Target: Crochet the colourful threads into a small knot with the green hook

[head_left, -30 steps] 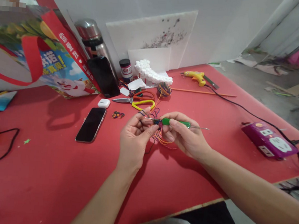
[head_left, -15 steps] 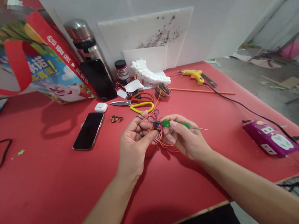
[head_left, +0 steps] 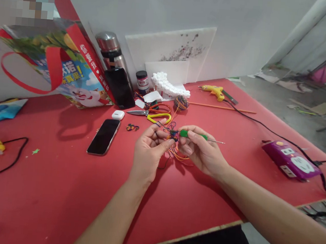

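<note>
My left hand pinches a small multicoloured crochet piece between thumb and fingers, with dark yarn running over its fingers. In my right hand is a crochet hook with a green handle; its thin metal shaft sticks out to the right past the hand, and the other end meets the crochet piece. Loose orange and dark yarn strands hang below the work. One strand leads up to a multicoloured yarn ball behind the hands. The exact stitch at the hook tip is too small to make out.
Scissors, a phone, a white earphone case and a small crocheted bit lie left of the yarn. A second phone leans on a flask. At right are a glue gun and a purple power strip with cords.
The camera view has shifted, so the table things appear lower and mostly farther right. Both hands keep hold of the crochet piece and hook, with little visible movement.
</note>
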Available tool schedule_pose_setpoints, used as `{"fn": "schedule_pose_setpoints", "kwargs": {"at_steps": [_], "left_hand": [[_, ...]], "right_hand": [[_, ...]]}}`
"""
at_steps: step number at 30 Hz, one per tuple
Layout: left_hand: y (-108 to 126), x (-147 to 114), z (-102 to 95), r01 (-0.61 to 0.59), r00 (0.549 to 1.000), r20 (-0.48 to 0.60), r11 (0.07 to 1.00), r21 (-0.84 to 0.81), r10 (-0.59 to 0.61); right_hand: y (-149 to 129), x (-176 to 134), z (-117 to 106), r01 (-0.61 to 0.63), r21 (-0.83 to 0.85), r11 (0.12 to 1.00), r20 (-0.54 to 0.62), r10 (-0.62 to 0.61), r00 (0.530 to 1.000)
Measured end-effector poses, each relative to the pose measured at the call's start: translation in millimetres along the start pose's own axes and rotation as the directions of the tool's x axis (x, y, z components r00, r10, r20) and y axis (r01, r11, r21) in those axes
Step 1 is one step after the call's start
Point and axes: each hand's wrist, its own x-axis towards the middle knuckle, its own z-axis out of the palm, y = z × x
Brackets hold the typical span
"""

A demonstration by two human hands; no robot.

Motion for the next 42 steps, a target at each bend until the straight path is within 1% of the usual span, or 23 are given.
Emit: {"fn": "schedule_pose_setpoints", "kwargs": {"at_steps": [3,7,10,14,17,19,21,24,25,26,27,28,29,30,32,34,37,40,42], "left_hand": [[0,0,-1.9,-0.017,1.0,-0.002,1.0,0.011,0.017],[0,1,-2.7,-0.047,0.998,0.04,0.999,0.016,0.047],[-1,2,-1.7,-0.061,0.998,0.017,0.997,0.043,0.06],[-3,4,-0.3,-0.061,0.998,-0.031,0.997,0.039,0.062],[-4,3,1.8,-0.063,0.996,-0.063,0.998,0.016,0.064],[-6,0,4.8,-0.06,0.994,-0.094,0.998,0.0,0.06],[-8,-4,9.1,-0.052,0.993,-0.111,0.999,-0.016,0.05],[-9,-9,15.4,-0.015,0.993,-0.119,0.998,-0.067,0.007],[-8,-10,16.5,0.004,0.993,-0.116,0.995,-0.097,-0.016],[-7,-10,16.9,0.029,0.994,-0.105,0.991,-0.129,-0.043],[-6,-10,16.5,0.059,0.994,-0.085,0.986,-0.157,-0.073],[-4,-9,15.4,0.089,0.993,-0.058,0.98,-0.18,-0.101],[-2,-7,13.6,0.119,0.992,-0.027,0.974,-0.194,-0.127],[0,-6,11.5,0.146,0.989,0.003,0.969,-0.2,-0.148],[3,-2,7.1,0.181,0.983,0.05,0.963,-0.2,-0.174],[6,0,3.6,0.18,0.983,0.074,0.967,-0.183,-0.169],[8,1,1.2,0.141,0.989,0.072,0.98,-0.138,-0.132],[11,-1,0.5,0.098,0.994,0.049,0.993,-0.067,-0.095],[13,-3,0.0,0.068,0.996,0.058,0.998,-0.008,-0.067]], "right_hand": [[0,0,-2,-0.02,-0.029,0.999,0.009,0.021,1.0],[1,0,-4,-0.036,-0.027,0.999,-0.002,0.036,0.999],[2,-1,-4,-0.027,-0.045,0.999,-0.006,0.026,1.0],[5,-3,-4,0.049,-0.162,0.985,0.018,-0.047,0.999],[6,-6,-4,0.13,-0.279,0.951,0.052,-0.121,0.991],[8,-9,-3,0.19,-0.386,0.903,0.053,-0.184,0.982],[11,-13,-1,0.262,-0.51,0.82,0.064,-0.267,0.962],[15,-18,2,0.397,-0.641,0.657,0.132,-0.415,0.9],[16,-20,2,0.432,-0.659,0.616,0.151,-0.454,0.878],[17,-21,3,0.455,-0.664,0.593,0.161,-0.481,0.862],[17,-21,3,0.465,-0.657,0.594,0.16,-0.493,0.855],[17,-21,3,0.462,-0.636,0.618,0.15,-0.488,0.86],[17,-21,2,0.445,-0.602,0.663,0.133,-0.467,0.874],[15,-20,2,0.412,-0.553,0.724,0.109,-0.428,0.897],[12,-17,1,0.309,-0.422,0.852,0.065,-0.311,0.948],[8,-13,1,0.193,-0.287,0.938,0.043,-0.189,0.981],[2,-9,3,0.067,-0.143,0.987,0.021,-0.065,0.998],[-2,-7,4,-0.018,-0.054,0.998,0.013,0.019,1.0],[-3,-5,2,-0.069,-0.022,0.997,0.019,0.07,0.997]]}}
